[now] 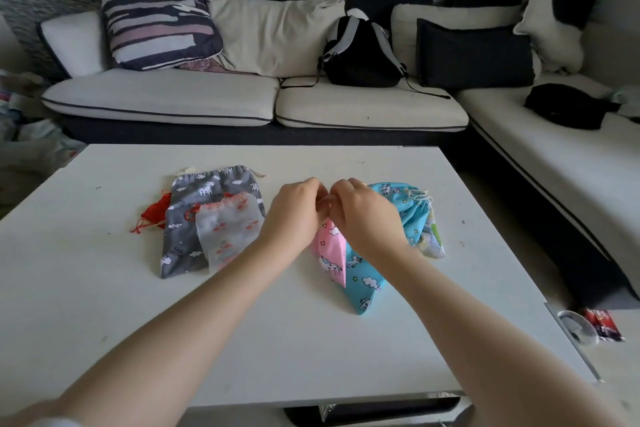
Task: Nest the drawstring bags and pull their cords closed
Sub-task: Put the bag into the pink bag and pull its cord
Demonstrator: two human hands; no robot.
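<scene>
On the white table (104, 288), pink bag (330, 255) over blue bag (367, 274), top pinched by left hand (298, 215) and right hand (367, 215).

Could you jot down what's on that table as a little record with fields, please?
surface: white table
left group: grey bag lying flat, translucent flamingo bag on top, red pouch beside it
right group: pink bag in front of blue bag
left hand: at pink bag's top
right hand: same spot, fingers curled
cords: grip hidden
</scene>
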